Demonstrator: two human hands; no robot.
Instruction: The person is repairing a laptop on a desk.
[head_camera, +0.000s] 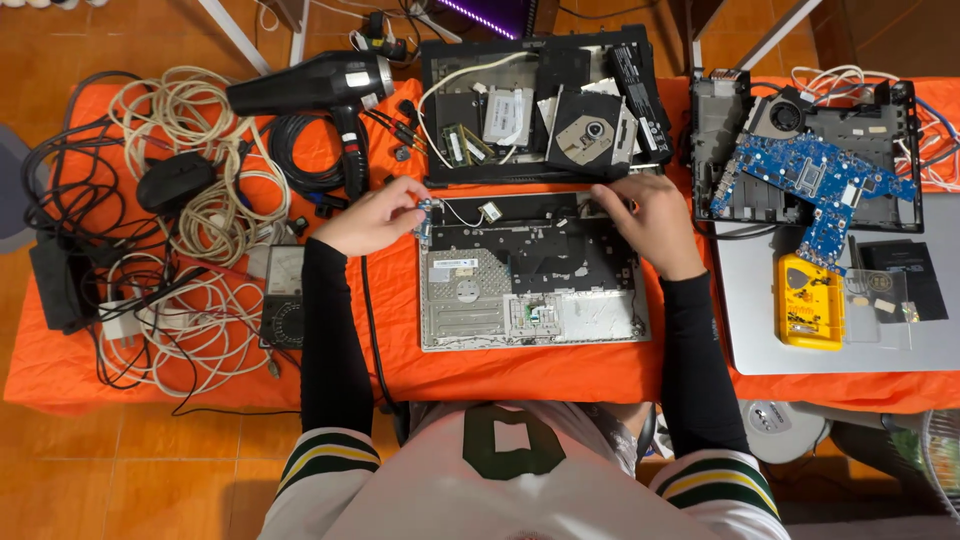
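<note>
Mid-disassembly: the left hand (372, 217) pinches a small blue circuit board (425, 218) at the left edge of the opened laptop base (530, 270) on the orange table (400, 350), the right hand (650, 222) grips its upper right corner, fingers curled; freeing the board likely needs a gentle lift.

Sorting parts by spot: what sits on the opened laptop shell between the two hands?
In the head view, between left hand and right hand, the shell carries a thin white wire ending in a small pale tab.

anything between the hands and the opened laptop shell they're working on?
Nothing visible. The left hand is already at the small board on the laptop shell at its upper left corner; the right hand rests on its upper right edge.
</note>
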